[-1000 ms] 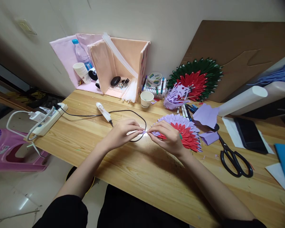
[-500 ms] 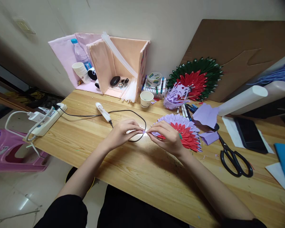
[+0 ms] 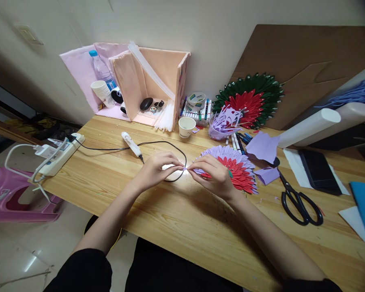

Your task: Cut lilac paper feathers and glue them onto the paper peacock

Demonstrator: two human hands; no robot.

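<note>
Between my fingertips is a small purple piece (image 3: 185, 168), pinched from both sides; its material looks like the purple sheet but its shape is mostly hidden. My left hand (image 3: 155, 169) grips its left end with thumb and forefinger. From the right, my right hand (image 3: 214, 175) pinches the other end. Partly behind my right hand lies a layered purple and red flower-like craft (image 3: 240, 174) with pointed petals. A black cord (image 3: 170, 142) loops around the spot below my fingers, linked to a white handheld tool (image 3: 131, 144).
Black scissors (image 3: 301, 207), purple sheet scraps (image 3: 263, 148) and a phone (image 3: 319, 172) lie right. A paper cup (image 3: 187, 127), markers (image 3: 237, 142) and a bowl of purple strips (image 3: 223, 129) stand behind. A power strip (image 3: 63, 154) sits at the left edge.
Both hands keep their pinch on the purple piece almost unmoved. The whole view has shifted very slightly.
</note>
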